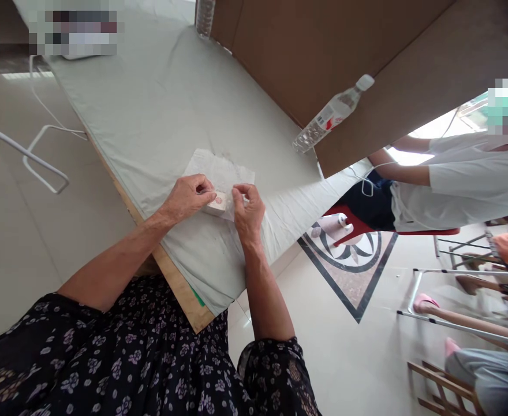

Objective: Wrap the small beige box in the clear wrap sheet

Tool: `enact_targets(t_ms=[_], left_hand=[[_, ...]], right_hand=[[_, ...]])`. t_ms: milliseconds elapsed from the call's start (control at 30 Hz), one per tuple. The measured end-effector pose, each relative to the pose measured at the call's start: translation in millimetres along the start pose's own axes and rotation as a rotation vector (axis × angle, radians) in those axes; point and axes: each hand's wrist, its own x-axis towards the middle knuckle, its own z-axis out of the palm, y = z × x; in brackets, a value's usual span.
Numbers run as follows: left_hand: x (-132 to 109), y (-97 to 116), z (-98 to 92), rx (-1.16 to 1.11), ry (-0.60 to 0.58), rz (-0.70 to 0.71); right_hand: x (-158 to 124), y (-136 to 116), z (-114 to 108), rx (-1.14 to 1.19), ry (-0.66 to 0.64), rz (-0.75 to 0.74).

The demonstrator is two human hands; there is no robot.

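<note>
A small pale box [219, 202] with a reddish mark on top sits on a thin, creased whitish paper sheet [219, 163] near the table corner. My left hand [192, 193] is closed at the box's left side, thumb and fingertips against its edge. To the right of the box, my right hand [249, 209] is bent in a pinch, with thumb and forefinger close together by the sheet's right part. A thin translucent piece shows between the box and this hand; whether the fingertips grip it is too small to tell.
A pale cloth [150, 115] covers the table. Beyond the hands, a plastic bottle [334, 112] stands against a large brown cardboard panel [280, 58]. At the right sits a person in a white shirt [448, 185]. White bent tubing [46, 156] is off the table's left edge.
</note>
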Motion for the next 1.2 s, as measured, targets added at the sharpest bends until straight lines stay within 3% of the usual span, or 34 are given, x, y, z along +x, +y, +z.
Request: enact_targets(t_ms=[133, 200, 333, 500, 767, 967, 1200], left_hand=[[-1.4, 1.8, -1.3, -0.008, -0.010, -0.027], [-2.0, 1.3, -2.0, -0.008, -0.019, -0.015], [-0.2, -2.6, -1.0, 0.002, -0.017, 0.019], [-0.8, -0.4, -6.1, 0.073, -0.055, 0.009], [-15.0, 1.0, -39.7, 0.151, -0.041, -0.087], [-9.1, -8.2, -32.2, 0.361, 0.052, -0.129], [-14.5, -2.6, -38.2, 0.591, 0.030, -0.238]], right_hand=[[-14.3, -20.0, -25.3, -0.201, 0.145, -0.199], [-24.7, -31.8, -30.9, -0.290, 0.082, -0.292], [-36.0, -39.7, -21.4, -0.390, -0.174, -0.398], [-32.0, -35.2, -10.3, -0.499, -0.318, -0.369], [-23.7, -43.3, -12.8, -0.611, -0.427, -0.344], [-12.3, -51.4, -11.2, -0.719, -0.511, -0.351], [-1.2, -57.0, -13.9, -0.808, -0.576, -0.466]])
